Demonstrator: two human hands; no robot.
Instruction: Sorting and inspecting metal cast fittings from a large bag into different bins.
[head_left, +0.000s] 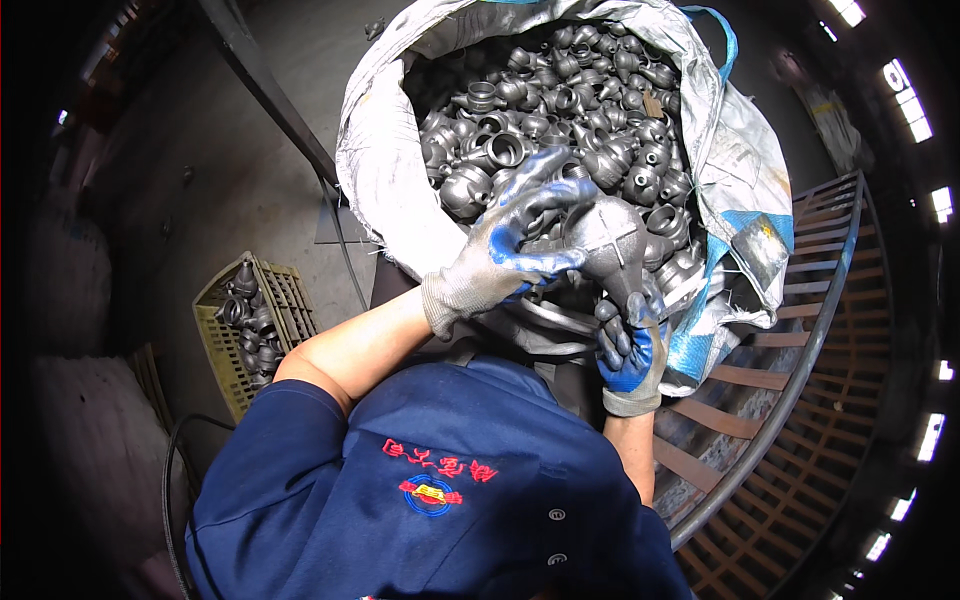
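Observation:
Both my hands wear light knit gloves with worn blue-grey coated palms. Between them is a dark grey bulb-shaped metal casting (607,238) with a raised seam across its round body and a narrow neck pointing down toward me. My left hand (508,235) grips it from the left, thumb and fingers curved around that side. My right hand (632,345) is closed around the narrow neck, its fingers wrapped below the bulb. Just beyond, a large white woven bulk bag (385,160) stands open, filled with many similar grey castings (560,90). Part of the casting's left side is hidden by my left hand.
At the left, a yellowish plastic crate (222,350) on the floor holds several castings. A dark metal post (275,100) slants down beside the bag, with a cable near it. Along the right runs a curved-looking metal rack (800,385) with slats. The bag's rim folds outward.

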